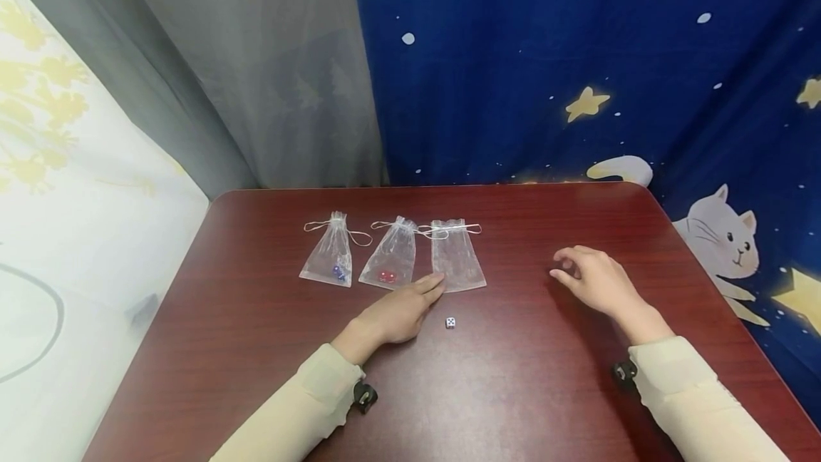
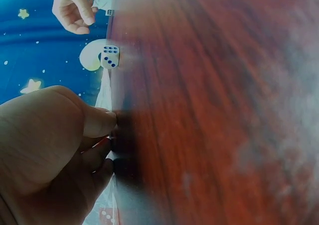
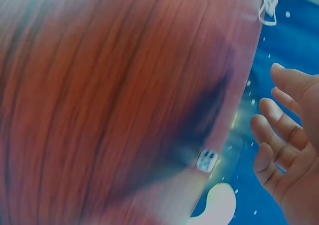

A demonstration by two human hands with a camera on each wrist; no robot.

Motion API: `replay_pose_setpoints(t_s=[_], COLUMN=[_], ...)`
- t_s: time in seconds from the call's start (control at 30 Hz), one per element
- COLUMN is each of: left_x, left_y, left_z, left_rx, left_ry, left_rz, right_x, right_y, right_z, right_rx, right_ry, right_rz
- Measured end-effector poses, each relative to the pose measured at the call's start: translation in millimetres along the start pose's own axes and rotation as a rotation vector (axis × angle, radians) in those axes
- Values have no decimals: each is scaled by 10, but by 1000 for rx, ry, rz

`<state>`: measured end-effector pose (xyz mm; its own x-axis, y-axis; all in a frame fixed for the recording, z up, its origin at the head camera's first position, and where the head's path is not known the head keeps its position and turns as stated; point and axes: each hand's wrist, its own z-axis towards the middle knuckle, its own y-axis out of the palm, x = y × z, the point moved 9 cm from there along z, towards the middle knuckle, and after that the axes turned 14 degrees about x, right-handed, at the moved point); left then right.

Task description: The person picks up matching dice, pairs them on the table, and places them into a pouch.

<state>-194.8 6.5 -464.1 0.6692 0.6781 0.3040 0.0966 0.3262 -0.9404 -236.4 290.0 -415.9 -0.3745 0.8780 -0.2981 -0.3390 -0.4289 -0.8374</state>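
Note:
My left hand (image 1: 398, 314) lies low over the table with fingers stretched out, the fingertips at the lower left corner of a sheer white drawstring bag (image 1: 457, 259). No contents show in that bag. Beside this hand sits a white die (image 1: 450, 322) with dark pips, also visible in the left wrist view. Over the table's right side, my right hand (image 1: 596, 280) hovers with loosely bent fingers and holds nothing. Near it, a second white die (image 3: 207, 161) appears in the right wrist view; in the head view it cannot be made out.
Two more sheer bags lie to the left, one with blue dice (image 1: 338, 272), the other with red dice (image 1: 387, 276). Both have gathered necks and white cords. The dark red wooden table (image 1: 513, 391) meets grey and blue curtains (image 1: 500, 70) at its back edge.

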Motion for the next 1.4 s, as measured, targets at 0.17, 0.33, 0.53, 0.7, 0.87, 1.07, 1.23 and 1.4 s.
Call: replay_pose_setpoints(t_s=[0.17,0.33,0.53,0.7,0.87,1.07,1.23,1.4], left_x=[-5,-2,-17,-26,-19,-12,-9,-6], left_y=[2,-5,-6,-1,5,13,11,-2], left_z=[-3,1,6,11,12,8,6,1], left_rx=[-1,7,1,-4,-4,-9,-7,2], left_ry=[-2,2,-14,-24,-21,-19,-18,-13], left_rz=[-3,-9,-11,-11,-7,-7,-6,-4], right_x=[161,334,523,661,766,789,745,618], right_y=[-75,-124,-151,-93,-20,20,14,-43], right_z=[-41,-68,-76,-108,-167,-219,-222,-166], right_rx=[13,25,9,-50,-118,-154,-148,-81], right_ry=[27,44,93,152,196,203,200,143], right_rz=[-13,-40,-61,-61,-71,-68,-62,-58])
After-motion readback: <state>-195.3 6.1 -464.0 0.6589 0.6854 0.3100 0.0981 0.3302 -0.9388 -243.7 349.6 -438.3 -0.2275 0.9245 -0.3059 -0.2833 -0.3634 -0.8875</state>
